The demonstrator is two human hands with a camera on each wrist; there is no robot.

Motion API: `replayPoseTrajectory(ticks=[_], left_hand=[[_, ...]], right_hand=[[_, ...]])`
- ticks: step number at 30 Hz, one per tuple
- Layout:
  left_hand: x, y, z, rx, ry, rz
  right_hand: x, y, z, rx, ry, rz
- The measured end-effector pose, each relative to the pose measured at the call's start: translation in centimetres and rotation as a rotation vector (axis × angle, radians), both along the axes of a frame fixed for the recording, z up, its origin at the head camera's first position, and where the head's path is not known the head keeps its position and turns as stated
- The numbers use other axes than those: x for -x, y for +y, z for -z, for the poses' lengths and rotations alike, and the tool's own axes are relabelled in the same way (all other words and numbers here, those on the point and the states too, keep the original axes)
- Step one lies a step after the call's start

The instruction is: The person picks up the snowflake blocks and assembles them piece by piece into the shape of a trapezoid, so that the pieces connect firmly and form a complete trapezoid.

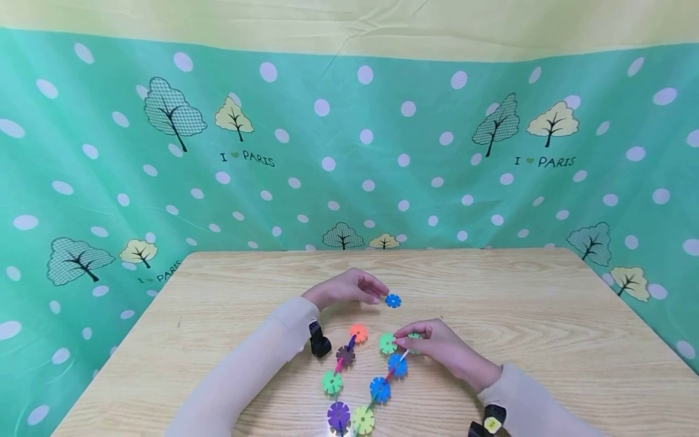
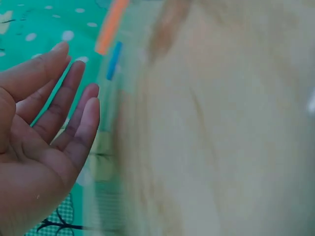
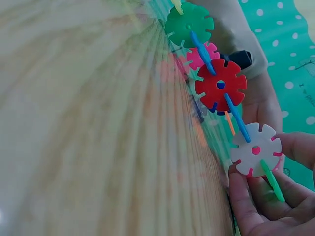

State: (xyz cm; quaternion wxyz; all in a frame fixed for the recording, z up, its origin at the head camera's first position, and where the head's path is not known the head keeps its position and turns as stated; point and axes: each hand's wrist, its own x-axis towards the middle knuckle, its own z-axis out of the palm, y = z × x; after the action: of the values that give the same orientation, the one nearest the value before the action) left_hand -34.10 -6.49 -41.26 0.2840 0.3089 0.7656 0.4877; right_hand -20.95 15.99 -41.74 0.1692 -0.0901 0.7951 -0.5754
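My left hand (image 1: 352, 286) is near the table's middle, fingers loosely bent, with its fingertips beside a blue notched plastic disc (image 1: 393, 301). In the left wrist view nothing lies in the left palm (image 2: 44, 162); an orange disc (image 2: 111, 27) and the blue disc (image 2: 114, 61) show edge-on beyond the fingers. My right hand (image 1: 442, 346) pinches a green notched disc (image 1: 388, 343) at its right edge; another green disc (image 1: 415, 343) shows behind the fingers. Close by is the end of a linked disc chain, with a white disc (image 3: 256, 150) against the fingers in the right wrist view.
The chain curves toward the near edge through blue (image 1: 380, 389), yellow-green (image 1: 363, 420), purple (image 1: 338, 416), green (image 1: 332, 382) and brown (image 1: 346, 355) discs to an orange one. A patterned curtain (image 1: 349, 152) hangs behind the wooden table (image 1: 229, 291). Each wrist carries a black camera (image 1: 319, 341).
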Motion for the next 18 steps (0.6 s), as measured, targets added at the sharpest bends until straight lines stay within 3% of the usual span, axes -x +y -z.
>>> replayPoseTrajectory(ticks=[10, 18], left_hand=[[1.1, 1.6, 0.6, 0.051, 0.073, 0.078], [1.4, 2.4, 0.8, 0.086, 0.167, 0.077]], right_hand=[[0.3, -0.1, 0.0, 0.015, -0.007, -0.003], [0.3, -0.2, 0.0, -0.014, -0.031, 0.020]])
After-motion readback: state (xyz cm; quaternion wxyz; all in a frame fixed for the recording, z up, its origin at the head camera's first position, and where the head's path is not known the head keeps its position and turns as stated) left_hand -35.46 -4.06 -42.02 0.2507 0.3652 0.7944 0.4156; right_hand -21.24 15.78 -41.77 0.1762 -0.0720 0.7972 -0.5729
